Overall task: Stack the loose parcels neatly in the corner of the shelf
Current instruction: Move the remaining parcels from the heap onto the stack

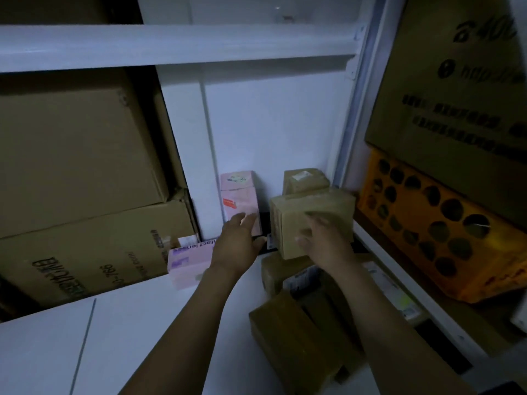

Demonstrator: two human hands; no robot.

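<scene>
My right hand [322, 240] grips a brown cardboard parcel [308, 212] by its front face, holding it up near the shelf's back right corner. Behind it stands another brown parcel [305, 179] with a white label. My left hand [239, 240] reaches forward with straight fingers and touches the lower edge of an upright pink box [239, 199]. A flat pink box [188, 262] marked "contact lenses" lies left of that hand. More brown parcels lie under my right arm, one at the front [288, 340] and one behind it [281, 273].
Large cardboard cartons [77, 172] fill the left of the white shelf [137, 332]. A white upright post [356, 115] bounds the right side. Beyond it sit an orange perforated crate [427, 223] and a big printed carton [462, 89]. Another shelf board [171, 47] runs overhead.
</scene>
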